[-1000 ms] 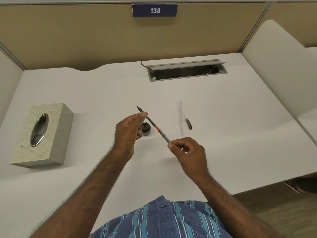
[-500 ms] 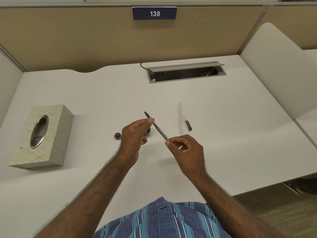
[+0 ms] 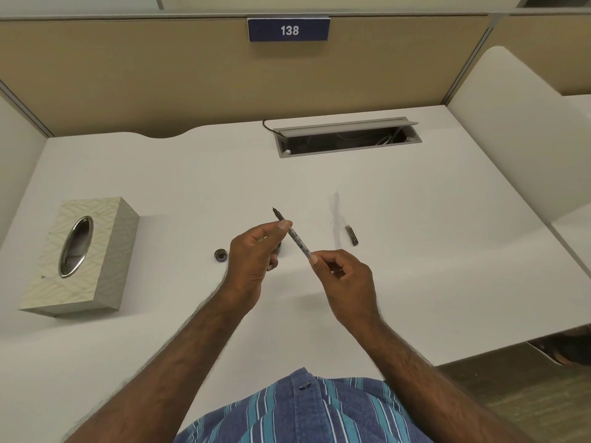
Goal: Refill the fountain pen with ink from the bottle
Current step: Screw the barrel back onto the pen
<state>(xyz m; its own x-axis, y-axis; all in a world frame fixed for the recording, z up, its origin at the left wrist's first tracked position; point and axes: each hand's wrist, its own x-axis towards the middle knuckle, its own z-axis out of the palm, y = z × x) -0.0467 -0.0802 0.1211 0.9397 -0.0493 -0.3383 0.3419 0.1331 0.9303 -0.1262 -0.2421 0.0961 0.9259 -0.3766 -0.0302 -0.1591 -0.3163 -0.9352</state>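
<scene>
Two hands [image 3: 256, 254] [image 3: 343, 279] pinch one pen [image 3: 297, 243].

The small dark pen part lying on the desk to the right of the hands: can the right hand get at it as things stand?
Probably yes, but not at once. The pen part lies in the open on the desk, with nothing between it and the right hand. That hand pinches the end of the pen, so it must let go first.

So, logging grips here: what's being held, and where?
The fountain pen: left hand pinches near the nib, right hand pinches the back end.
</scene>
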